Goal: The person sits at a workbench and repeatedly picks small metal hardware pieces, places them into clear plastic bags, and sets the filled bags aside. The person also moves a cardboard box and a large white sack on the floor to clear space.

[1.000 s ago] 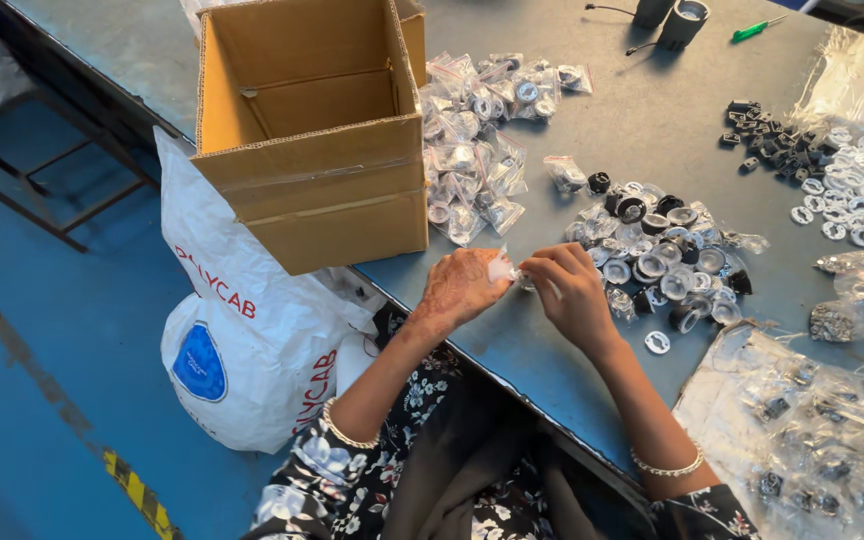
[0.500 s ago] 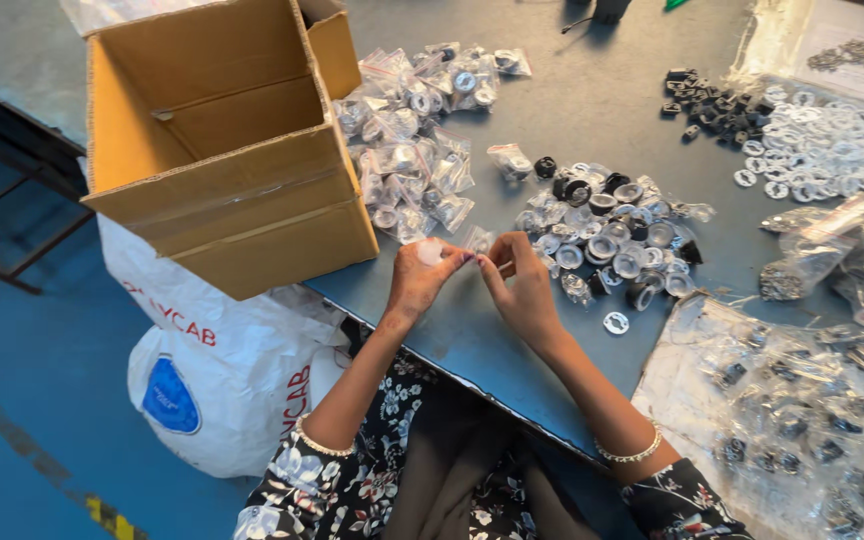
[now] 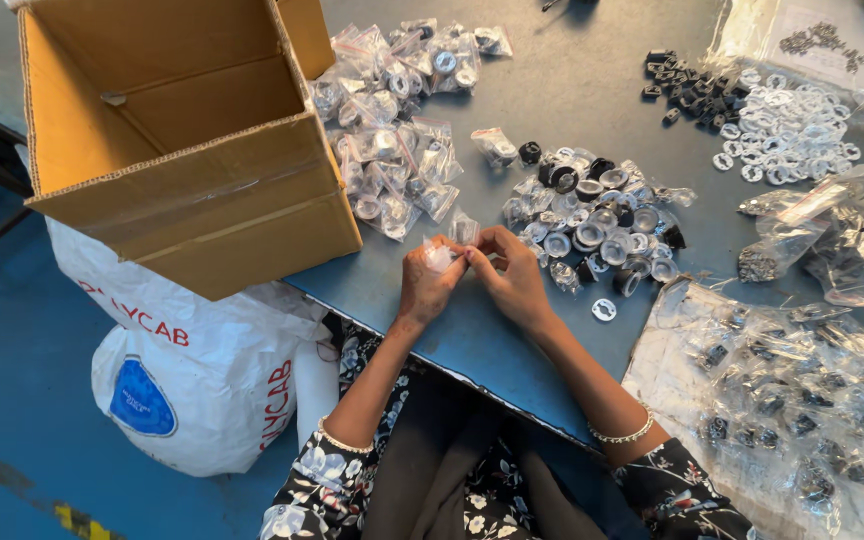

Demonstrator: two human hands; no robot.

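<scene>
Your left hand (image 3: 430, 283) & right hand (image 3: 514, 278) both pinch a small clear bag (image 3: 444, 256); loose grip could spill its part onto desk (image 3: 472, 340).

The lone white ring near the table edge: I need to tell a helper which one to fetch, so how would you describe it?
Start at the grey table and find the right hand. Just right of it lies one small white ring, flat on bare table. It sits alone, below the pile of parts, not inside a bag.
</scene>
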